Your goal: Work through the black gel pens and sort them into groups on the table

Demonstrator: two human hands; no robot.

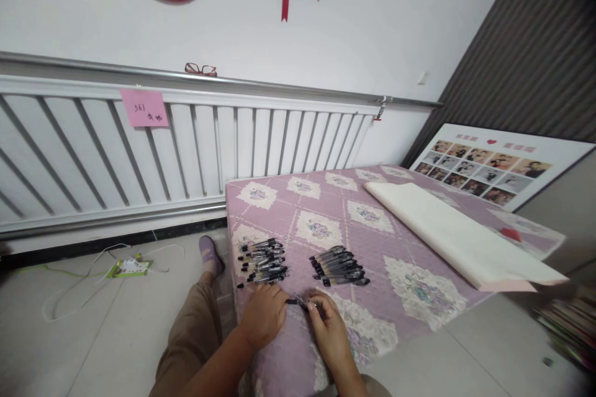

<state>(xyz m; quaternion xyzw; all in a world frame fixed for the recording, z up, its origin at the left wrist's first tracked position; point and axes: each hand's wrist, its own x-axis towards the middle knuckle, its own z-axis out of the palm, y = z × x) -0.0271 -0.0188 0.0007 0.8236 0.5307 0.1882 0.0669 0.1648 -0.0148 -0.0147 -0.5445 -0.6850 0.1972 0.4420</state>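
Observation:
Between my two hands a dark pen (300,303) is held low above the near part of the cloth-covered surface. My left hand (264,316) is closed round its left end, back of the hand up. At the other end, the thumb and fingers of my right hand (329,327) pinch it; that end is partly hidden. Just beyond my left hand lies a loose pile of pens (263,260), with clear barrels and black ends. Another group of pens (339,265), black caps to the right, lies beyond my right hand in a slanting row.
The purple flowered cloth (288,211) covers the surface. A cream sheet (456,229) lies at the right, near a leaning photo board (484,164). Behind stands a white radiator (242,142) with a pink note (144,107). A power strip (130,267) with cables lies on the floor.

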